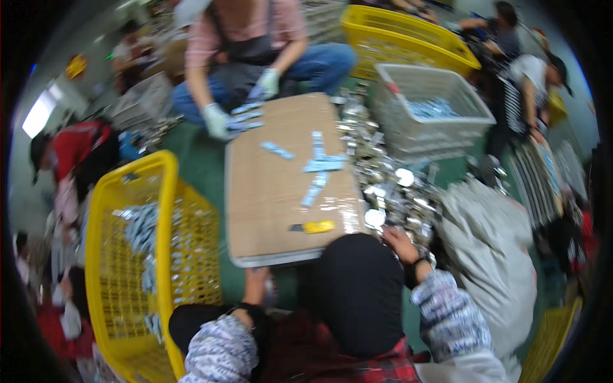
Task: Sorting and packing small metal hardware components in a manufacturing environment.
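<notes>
A cardboard-topped board (268, 191) lies before me. On it are several light-blue strips (324, 164), some crossing each other, and a yellow-handled cutter (318, 226) near the front edge. My right hand (401, 244) reaches past the board's near right corner into a heap of shiny metal pieces (383, 185). Its fingers are curled together at the heap; what they hold is blurred. Just below the board's front edge is my left hand (257, 286), its fingers mostly hidden, with something silvery beside it.
Across the board a person's gloved hands (218, 121) handle more blue strips. A yellow basket (167, 210) with blue strips stands left. A grey crate (440, 137), also with strips, and a yellow basket (408, 32) stand far right. A pale sack (485, 249) fills the near right.
</notes>
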The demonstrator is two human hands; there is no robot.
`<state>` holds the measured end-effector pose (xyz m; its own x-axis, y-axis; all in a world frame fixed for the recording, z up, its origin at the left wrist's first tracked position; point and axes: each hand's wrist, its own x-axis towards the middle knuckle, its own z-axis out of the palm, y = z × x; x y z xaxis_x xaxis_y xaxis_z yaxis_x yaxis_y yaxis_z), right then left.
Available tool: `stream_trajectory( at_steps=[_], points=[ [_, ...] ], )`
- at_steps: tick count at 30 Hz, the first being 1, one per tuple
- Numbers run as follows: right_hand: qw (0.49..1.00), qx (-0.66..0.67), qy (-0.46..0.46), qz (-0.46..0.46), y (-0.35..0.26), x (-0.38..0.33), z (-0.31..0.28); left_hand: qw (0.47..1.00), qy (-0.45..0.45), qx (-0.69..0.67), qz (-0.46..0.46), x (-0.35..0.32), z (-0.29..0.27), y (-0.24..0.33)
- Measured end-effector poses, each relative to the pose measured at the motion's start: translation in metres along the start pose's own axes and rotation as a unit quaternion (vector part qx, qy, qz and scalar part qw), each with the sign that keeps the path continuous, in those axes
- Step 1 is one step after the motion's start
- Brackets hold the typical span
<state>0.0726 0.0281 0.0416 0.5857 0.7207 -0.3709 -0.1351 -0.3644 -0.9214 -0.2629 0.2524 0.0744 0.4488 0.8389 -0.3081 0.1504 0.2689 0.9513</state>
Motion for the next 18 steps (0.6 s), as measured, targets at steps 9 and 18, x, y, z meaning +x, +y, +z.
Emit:
stream_trajectory(
  at_steps=[9,18],
  points=[
    [0.989,-0.054,0.061,-0.124,-0.053,-0.004,-0.002,0.991,0.028,-0.046,-0.124,0.000,0.007,0.012],
    [0.779,-0.477,-0.301,-0.271,-0.254,0.037,0.081,0.990,0.050,-0.003,-0.133,0.000,-0.003,-0.001]
  ],
)
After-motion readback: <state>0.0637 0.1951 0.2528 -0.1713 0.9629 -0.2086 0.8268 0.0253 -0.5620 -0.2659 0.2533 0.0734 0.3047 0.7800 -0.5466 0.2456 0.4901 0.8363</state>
